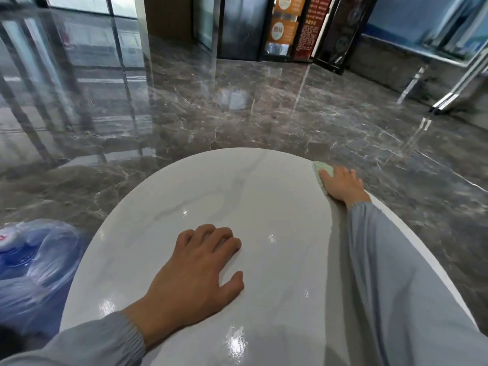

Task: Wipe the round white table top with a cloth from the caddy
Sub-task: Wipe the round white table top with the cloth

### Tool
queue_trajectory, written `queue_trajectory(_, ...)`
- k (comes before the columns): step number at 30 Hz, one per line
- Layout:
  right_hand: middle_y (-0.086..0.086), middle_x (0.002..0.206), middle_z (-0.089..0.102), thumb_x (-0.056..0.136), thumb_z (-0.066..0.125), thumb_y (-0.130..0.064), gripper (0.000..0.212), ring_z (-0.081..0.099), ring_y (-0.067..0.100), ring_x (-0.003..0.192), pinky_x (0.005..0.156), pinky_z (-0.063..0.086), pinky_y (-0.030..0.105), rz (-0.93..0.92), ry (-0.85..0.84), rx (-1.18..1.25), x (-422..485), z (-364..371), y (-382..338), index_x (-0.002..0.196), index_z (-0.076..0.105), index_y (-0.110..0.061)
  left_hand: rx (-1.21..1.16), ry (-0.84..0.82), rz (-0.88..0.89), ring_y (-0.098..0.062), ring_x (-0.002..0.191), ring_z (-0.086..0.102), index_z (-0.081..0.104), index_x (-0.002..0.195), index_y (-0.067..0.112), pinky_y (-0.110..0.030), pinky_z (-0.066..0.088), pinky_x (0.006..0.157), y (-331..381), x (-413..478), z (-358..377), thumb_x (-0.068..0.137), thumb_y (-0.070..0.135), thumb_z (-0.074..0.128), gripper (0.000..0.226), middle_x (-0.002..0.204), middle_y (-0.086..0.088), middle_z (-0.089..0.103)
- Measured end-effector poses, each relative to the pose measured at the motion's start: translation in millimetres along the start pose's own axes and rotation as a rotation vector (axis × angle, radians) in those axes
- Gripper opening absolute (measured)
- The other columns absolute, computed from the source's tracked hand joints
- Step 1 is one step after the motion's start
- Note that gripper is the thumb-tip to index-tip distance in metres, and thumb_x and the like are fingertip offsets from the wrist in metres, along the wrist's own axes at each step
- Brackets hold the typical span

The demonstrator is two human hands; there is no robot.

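right fingers (343,172): stretched out and laid flat, pressing down on the cloth; not curled round it, as far as shows.
right hand (343,184): palm down at the far right rim of the tabletop, on top of the cloth.
cloth (320,172): pale green, bunched, mostly hidden under the right hand; a strip shows on the hand's left and far sides; lies on the tabletop right at its far right rim.
right sleeve (390,273): grey-blue, gathered cuff at the wrist, running along the right side of the tabletop from the near edge.
left fingers (208,233): slightly bent and spread, tips resting on the tabletop; holding nothing.
left hand (195,278): palm down near the middle of the tabletop, well apart from the cloth.
left sleeve (87,344): grey-blue, gathered cuff, entering from the near left.
tabletop (250,196): round, white with faint grey veining, glossy, with bright spots of reflected light.
floor (237,109): dark grey-brown marble, polished, reflecting glass panels.
water jugs (31,254): blue, wrapped in clear plastic, on the floor left of the tabletop.
signs (284,25): orange and red boards, far side, text unreadable.
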State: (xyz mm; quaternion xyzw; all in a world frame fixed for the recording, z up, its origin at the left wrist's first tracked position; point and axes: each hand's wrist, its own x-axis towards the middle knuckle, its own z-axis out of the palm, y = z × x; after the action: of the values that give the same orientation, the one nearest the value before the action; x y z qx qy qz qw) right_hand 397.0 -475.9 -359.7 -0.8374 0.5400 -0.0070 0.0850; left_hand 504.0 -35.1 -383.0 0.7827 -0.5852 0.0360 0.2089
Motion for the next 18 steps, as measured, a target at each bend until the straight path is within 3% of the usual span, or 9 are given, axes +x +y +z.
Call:
queue_trajectory(3, 0.007, 0.171, 0.016, 0.102, 0.02, -0.062, 0.077, 0.004, 0.035, 0.158, 0.125, 0.007, 0.054, 0.029, -0.034, -0.002, 4, 3, 0, 0.161, 0.023, -0.013, -0.006, -0.004, 0.005, -0.017, 0.126, 0.047, 0.055, 0.121, 0.036, -0.037, 0.028, 0.106, 1, 0, 1, 0.092, 0.059, 0.052, 0.037, 0.126, 0.018, 0.049)
queue_trajectory(6, 0.002, 0.173, 0.002, 0.102, 0.014, -0.063, 0.076, -0.007, 0.035, 0.158, 0.126, 0.0, 0.054, -0.067, -0.086, -0.028, 2, 8, -47, 0.165, 0.011, -0.021, -0.017, 0.005, 0.007, -0.018, 0.125, 0.046, 0.055, 0.121, 0.035, -0.037, 0.027, 0.106, 1, 1, 2, 0.091, 0.058, 0.053, 0.038, 0.125, 0.017, 0.05)
queue_trajectory(9, 0.003, 0.173, 0.001, 0.094, -0.005, -0.076, 0.088, -0.005, 0.036, 0.158, 0.125, 0.002, 0.056, -0.319, -0.104, -0.092, -8, 20, -125, 0.165, 0.013, -0.027, -0.013, 0.016, 0.018, -0.018, 0.122, 0.047, 0.057, 0.119, 0.033, -0.038, 0.029, 0.105, 0, 2, 4, 0.09, 0.058, 0.054, 0.038, 0.125, 0.016, 0.051)
queue_trajectory(12, -0.001, 0.173, -0.002, 0.106, 0.015, -0.061, 0.068, -0.009, 0.031, 0.158, 0.126, 0.0, 0.054, -0.551, -0.154, -0.098, -48, 33, -210, 0.165, 0.009, -0.028, -0.023, -0.001, 0.027, -0.018, 0.12, 0.046, 0.057, 0.118, 0.032, -0.039, 0.028, 0.105, 2, 3, 0, 0.091, 0.058, 0.052, 0.038, 0.124, 0.015, 0.05)
queue_trajectory(15, -0.005, 0.173, -0.006, 0.106, 0.018, -0.062, 0.067, -0.015, 0.026, 0.158, 0.125, -0.005, 0.05, -0.829, -0.23, -0.13, -103, 46, -275, 0.165, 0.006, -0.032, -0.092, -0.034, 0.035, -0.016, 0.123, 0.04, 0.054, 0.115, 0.033, -0.039, 0.029, 0.108, 4, 4, -8, 0.095, 0.059, 0.046, 0.034, 0.125, 0.014, 0.049)
queue_trajectory(18, -0.008, 0.173, -0.007, 0.106, 0.02, -0.063, 0.067, -0.017, 0.02, 0.157, 0.124, -0.009, 0.045, -1.107, -0.263, -0.161, -161, 56, -303, 0.165, 0.004, -0.035, -0.197, 0.03, 0.087, -0.017, 0.109, 0.052, 0.052, 0.095, 0.033, -0.039, 0.043, 0.095, 0, -1, -16, 0.093, 0.046, 0.062, 0.017, 0.106, 0.01, 0.057)
